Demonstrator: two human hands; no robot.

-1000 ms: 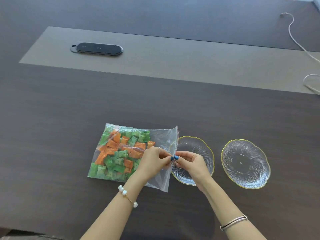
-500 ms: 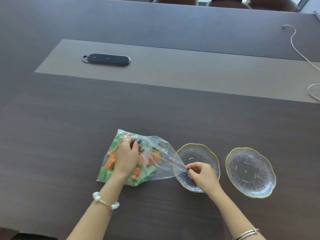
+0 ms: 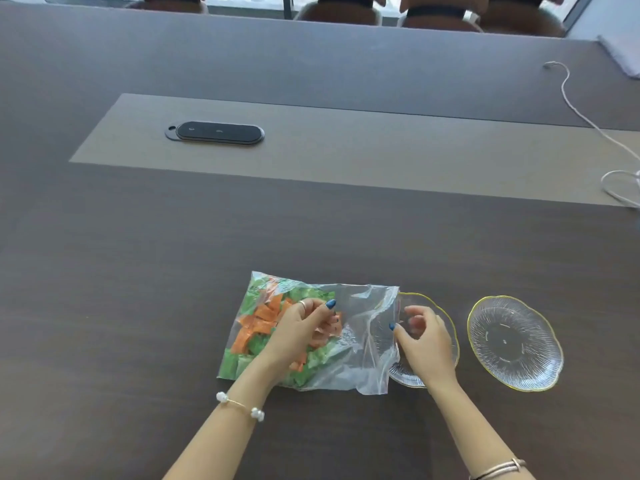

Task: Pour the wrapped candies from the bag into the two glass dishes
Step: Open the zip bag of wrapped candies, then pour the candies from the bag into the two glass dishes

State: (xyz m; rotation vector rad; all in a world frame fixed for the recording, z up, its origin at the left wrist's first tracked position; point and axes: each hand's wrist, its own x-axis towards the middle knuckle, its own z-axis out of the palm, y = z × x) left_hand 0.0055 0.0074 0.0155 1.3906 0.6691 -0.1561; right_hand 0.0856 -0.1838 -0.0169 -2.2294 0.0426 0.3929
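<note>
Dark surface [image 3: 138, 306]: bag [image 3: 346, 358] being opened beside dishes.
Mouth being pinched by right hand [image 3: 420, 341] fingers, candies [image 3: 259, 323] being pressed by curled left hand [image 3: 298, 327]; lifting and tilting likely needed next.

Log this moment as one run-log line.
stage: opening bag | left hand: on bag over candies | right hand: at bag mouth, above near dish | far dish: empty

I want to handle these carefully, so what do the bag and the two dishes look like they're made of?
The bag looks like thin, clear, glossy plastic film: it wrinkles, and the candies show through. Both dishes, the near dish and the far dish, look like clear ribbed glass with thin yellow, perhaps gilded, rims.
</note>
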